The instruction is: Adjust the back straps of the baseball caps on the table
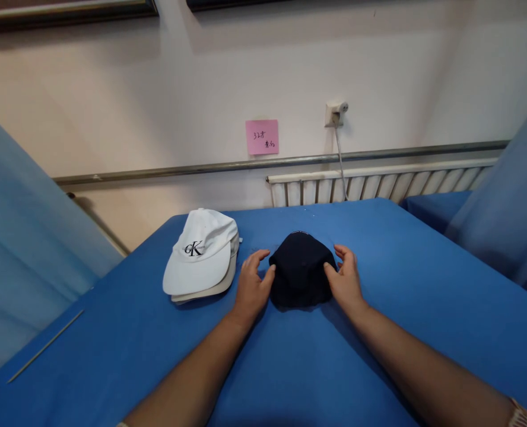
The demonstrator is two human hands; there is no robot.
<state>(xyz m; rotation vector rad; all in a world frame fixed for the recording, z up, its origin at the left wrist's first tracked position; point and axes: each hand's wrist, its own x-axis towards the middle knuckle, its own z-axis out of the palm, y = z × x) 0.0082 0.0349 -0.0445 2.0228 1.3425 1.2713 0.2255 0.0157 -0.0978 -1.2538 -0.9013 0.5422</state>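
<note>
A dark navy or black cap (pixel 299 270) sits in front of me on the blue-covered table, its crown slightly creased. My left hand (pixel 254 284) is at the cap's left side, with the thumb on its front edge and the fingers curved behind. On the opposite side, my right hand (pixel 347 281) has its thumb pressed on the cap's front, its fingers bent around the right edge. Left of my hands rests a white cap (pixel 208 240) with black "CK" lettering, stacked over a beige cap (pixel 221 287). Their brims point toward me.
The blue sheet (pixel 424 308) covers the table. A thin stick (pixel 45 347) lies near its left edge. Blue curtains (pixel 27 249) hang at both sides. Behind stand a wall rail (pixel 192 170), a white radiator (pixel 379 181), a plugged socket (pixel 335 114) and a pink note (pixel 262 137).
</note>
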